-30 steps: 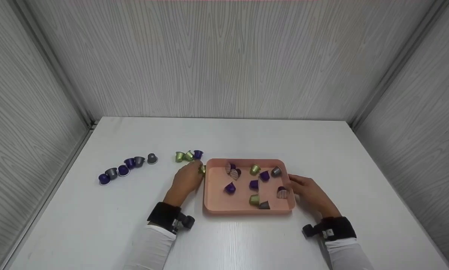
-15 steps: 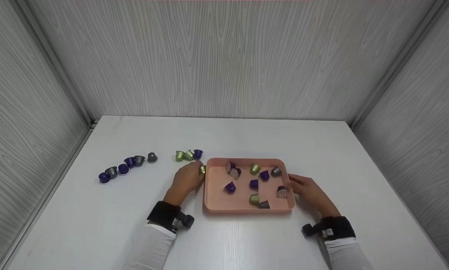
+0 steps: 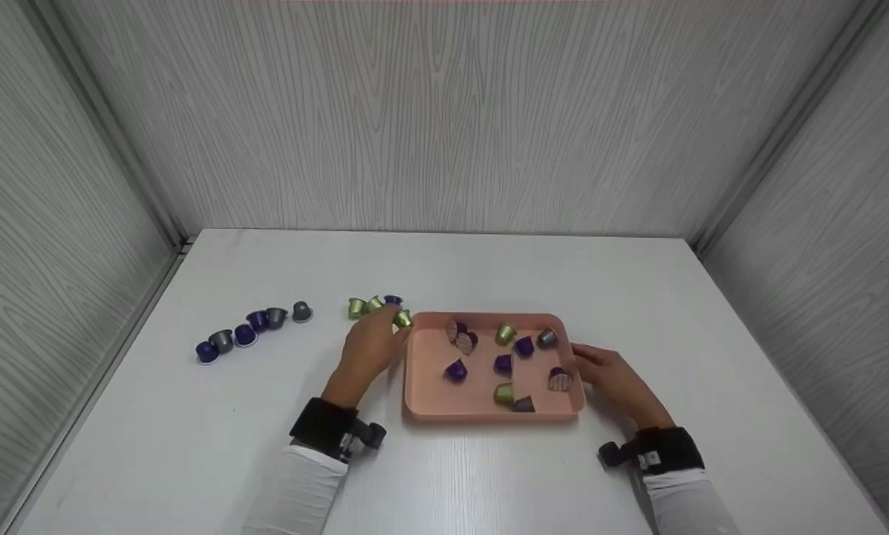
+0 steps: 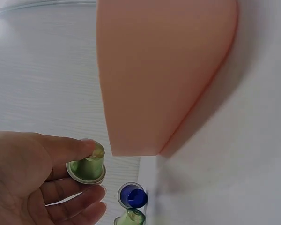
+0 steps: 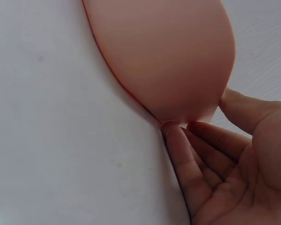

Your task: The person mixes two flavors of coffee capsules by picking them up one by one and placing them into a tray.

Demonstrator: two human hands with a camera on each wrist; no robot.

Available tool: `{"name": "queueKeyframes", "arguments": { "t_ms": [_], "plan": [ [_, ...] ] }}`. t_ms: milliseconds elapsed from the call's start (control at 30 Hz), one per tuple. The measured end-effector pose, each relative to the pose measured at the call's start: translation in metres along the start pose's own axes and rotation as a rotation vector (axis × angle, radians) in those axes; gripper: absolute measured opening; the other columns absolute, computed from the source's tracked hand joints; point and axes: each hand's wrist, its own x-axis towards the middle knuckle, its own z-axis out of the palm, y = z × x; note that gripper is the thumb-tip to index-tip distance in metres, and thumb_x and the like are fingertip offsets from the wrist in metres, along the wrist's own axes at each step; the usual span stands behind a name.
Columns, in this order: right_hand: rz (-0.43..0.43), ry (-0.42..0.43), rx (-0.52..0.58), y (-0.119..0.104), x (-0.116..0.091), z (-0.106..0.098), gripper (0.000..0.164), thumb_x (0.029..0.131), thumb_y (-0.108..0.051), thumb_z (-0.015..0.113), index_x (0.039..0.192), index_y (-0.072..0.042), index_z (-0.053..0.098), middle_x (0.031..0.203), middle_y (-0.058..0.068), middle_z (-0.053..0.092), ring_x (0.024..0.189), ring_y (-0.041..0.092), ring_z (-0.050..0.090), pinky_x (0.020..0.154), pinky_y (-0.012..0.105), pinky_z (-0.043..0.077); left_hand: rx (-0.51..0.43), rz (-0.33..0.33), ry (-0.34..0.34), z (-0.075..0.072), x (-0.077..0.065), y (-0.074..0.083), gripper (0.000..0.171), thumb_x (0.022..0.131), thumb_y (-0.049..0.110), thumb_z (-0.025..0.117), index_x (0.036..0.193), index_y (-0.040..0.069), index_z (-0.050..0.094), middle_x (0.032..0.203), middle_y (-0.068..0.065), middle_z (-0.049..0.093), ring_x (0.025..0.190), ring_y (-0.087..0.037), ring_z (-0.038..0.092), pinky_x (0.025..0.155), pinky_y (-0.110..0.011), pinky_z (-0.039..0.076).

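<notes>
My left hand (image 3: 371,343) pinches a green coffee capsule (image 4: 88,165) between thumb and fingers, just outside the upper left corner of the pink tray (image 3: 429,390). In the left wrist view the capsule's rim faces down, and the other fingers curl loosely below it. A purple capsule (image 4: 132,195) and a green one (image 4: 131,217) stand close beyond those fingers. My right hand (image 3: 624,388) holds the tray's right side; in the right wrist view its thumb (image 5: 243,110) is at the rim and its fingertips are against the lower wall.
Several purple, green and grey capsules lie scattered inside the tray, one purple capsule (image 3: 456,371) left of its middle. A slanting row of purple and grey capsules, with a grey capsule (image 3: 302,312) at its right end, stands on the left of the white table (image 3: 266,461). Panel walls enclose the table.
My left hand has moved forward along the tray's left side, bringing the green capsule to the upper left corner and partly covering the purple capsule behind. The right hand and tray stay put.
</notes>
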Motion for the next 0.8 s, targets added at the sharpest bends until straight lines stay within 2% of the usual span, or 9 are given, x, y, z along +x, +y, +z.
{"name": "queueKeyframes", "arguments": {
  "t_ms": [67, 233, 367, 500, 567, 667, 800],
  "plan": [
    [-0.005, -0.008, 0.014, 0.001, 0.000, 0.000, 0.056, 0.098, -0.047, 0.056, 0.144, -0.016, 0.051, 0.144, 0.007, 0.051, 0.128, 0.029, 0.050, 0.111, 0.054, 0.032, 0.001, 0.043, 0.017, -0.001, -0.002, 0.003, 0.045, 0.095, 0.028, 0.065, 0.132, 0.004, 0.057, 0.124, -0.013, 0.064, 0.116, -0.029, 0.059, 0.094, -0.044, 0.049],
    [0.018, 0.000, 0.002, 0.001, 0.000, 0.000, 0.060, 0.096, -0.050, 0.057, 0.144, -0.017, 0.050, 0.144, 0.007, 0.050, 0.128, 0.029, 0.050, 0.112, 0.055, 0.030, -0.002, 0.110, 0.004, -0.003, -0.007, 0.013, 0.040, 0.094, 0.026, 0.067, 0.128, 0.006, 0.059, 0.122, -0.012, 0.065, 0.114, -0.029, 0.060, 0.093, -0.044, 0.050],
    [0.025, 0.007, -0.003, 0.001, 0.001, 0.000, 0.060, 0.095, -0.051, 0.057, 0.144, -0.017, 0.051, 0.144, 0.007, 0.050, 0.128, 0.030, 0.050, 0.112, 0.056, 0.029, -0.015, 0.170, -0.034, -0.001, -0.012, 0.020, 0.038, 0.094, 0.026, 0.067, 0.126, 0.008, 0.060, 0.119, -0.009, 0.066, 0.110, -0.028, 0.061, 0.092, -0.042, 0.051],
    [0.024, 0.002, -0.001, 0.002, 0.001, 0.000, 0.059, 0.096, -0.050, 0.057, 0.144, -0.017, 0.051, 0.144, 0.008, 0.051, 0.128, 0.030, 0.050, 0.112, 0.056, 0.028, -0.062, 0.233, -0.086, 0.003, -0.018, 0.027, 0.043, 0.094, 0.024, 0.067, 0.134, 0.012, 0.056, 0.120, -0.007, 0.066, 0.108, -0.028, 0.062, 0.091, -0.043, 0.051],
    [0.031, 0.005, 0.002, 0.002, 0.002, 0.000, 0.058, 0.095, -0.051, 0.057, 0.143, -0.018, 0.052, 0.143, 0.007, 0.052, 0.127, 0.030, 0.051, 0.113, 0.054, 0.028, -0.078, 0.235, -0.118, 0.005, -0.021, 0.031, 0.046, 0.094, 0.023, 0.068, 0.137, 0.014, 0.054, 0.121, -0.006, 0.065, 0.109, -0.028, 0.061, 0.091, -0.043, 0.051],
    [0.028, 0.003, -0.010, 0.003, 0.002, 0.000, 0.059, 0.095, -0.052, 0.056, 0.144, -0.017, 0.052, 0.143, 0.008, 0.052, 0.127, 0.030, 0.051, 0.112, 0.054, 0.028, -0.050, 0.252, -0.154, 0.010, -0.023, 0.035, 0.046, 0.092, 0.023, 0.069, 0.135, 0.013, 0.055, 0.117, -0.006, 0.066, 0.104, -0.026, 0.063, 0.088, -0.042, 0.052],
    [0.027, 0.004, -0.009, 0.000, 0.001, -0.001, 0.059, 0.095, -0.051, 0.057, 0.143, -0.017, 0.052, 0.143, 0.007, 0.051, 0.127, 0.030, 0.050, 0.112, 0.054, 0.028, 0.027, 0.324, -0.169, 0.016, -0.025, 0.039, 0.036, 0.090, 0.022, 0.072, 0.122, 0.008, 0.062, 0.106, -0.005, 0.068, 0.093, -0.023, 0.064, 0.081, -0.038, 0.054]
  ]
}}
